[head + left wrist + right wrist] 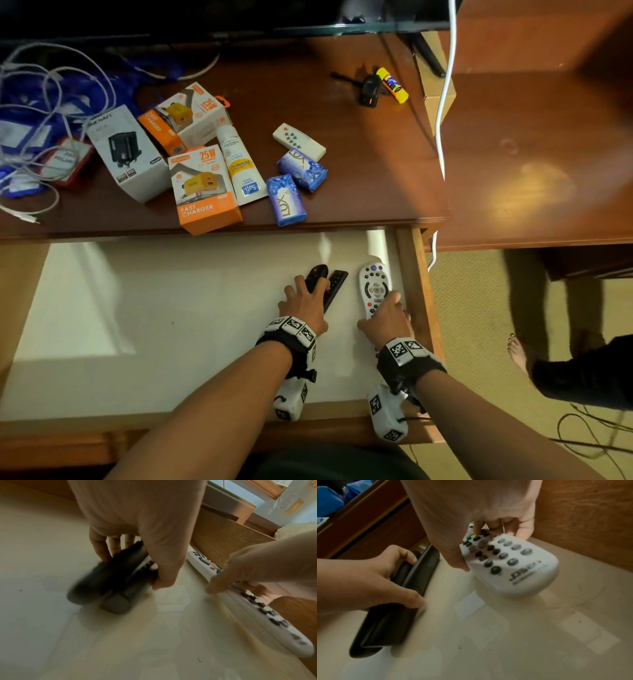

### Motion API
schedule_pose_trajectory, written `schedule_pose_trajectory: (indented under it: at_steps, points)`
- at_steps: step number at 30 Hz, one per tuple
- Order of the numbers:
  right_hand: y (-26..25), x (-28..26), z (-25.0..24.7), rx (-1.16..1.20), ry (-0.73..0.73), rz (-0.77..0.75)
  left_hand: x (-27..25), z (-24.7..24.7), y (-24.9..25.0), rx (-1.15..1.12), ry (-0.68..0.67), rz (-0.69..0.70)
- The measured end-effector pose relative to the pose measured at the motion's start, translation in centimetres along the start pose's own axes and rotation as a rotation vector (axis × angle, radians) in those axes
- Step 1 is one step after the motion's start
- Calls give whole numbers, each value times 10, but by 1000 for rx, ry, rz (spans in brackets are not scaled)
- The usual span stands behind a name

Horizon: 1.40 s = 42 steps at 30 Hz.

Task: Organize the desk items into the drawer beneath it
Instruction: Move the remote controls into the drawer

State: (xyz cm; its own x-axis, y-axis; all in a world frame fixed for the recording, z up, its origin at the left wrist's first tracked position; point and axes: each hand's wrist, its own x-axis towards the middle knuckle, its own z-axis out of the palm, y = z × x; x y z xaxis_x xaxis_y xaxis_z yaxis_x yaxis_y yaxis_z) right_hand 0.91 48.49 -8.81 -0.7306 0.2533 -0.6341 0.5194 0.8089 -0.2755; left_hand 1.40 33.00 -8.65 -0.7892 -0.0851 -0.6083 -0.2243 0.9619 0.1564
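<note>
Black remotes [109, 585] blurred under left hand [137, 524]

— Where does the head view look from?
— High above, facing down on the desk [359, 192] and open drawer [171, 325].
— And the wrist views?
— Each low and close inside the drawer, behind its own hand, both sharing the drawer floor.

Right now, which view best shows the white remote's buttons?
The head view: the white remote lies face-up, sharp, its near end under the right hand. The right wrist view blurs it; the left wrist view sees it edge-on, stretched.
</note>
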Motion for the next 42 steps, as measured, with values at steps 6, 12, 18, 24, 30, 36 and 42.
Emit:
schedule_pose_trajectory:
  at_steps: [6,12,18,24,30,36,42]
  points:
    - [0,0,-4,-57,-8,-4,4,-4,-8,-85,-36,16]
    - [-4,0,-11,-84,30,-42,2,-8,-21,-50,48,-31]
    - [-13,-1,-15,-271,154,-261,-3,-10,-18,140,174,97]
    - [-18,2,-15,-399,62,-373,1,-6,10,-28,-96,162]
    - [-12,-1,-27,-468,-57,-366,-1,-5,26,-133,-186,108]
    - [-13,-7,-36,-517,-97,-372,-2,1,39,-173,-261,92]
    - [-11,-7,-40,-582,-61,-393,-5,5,52,-214,-328,98]
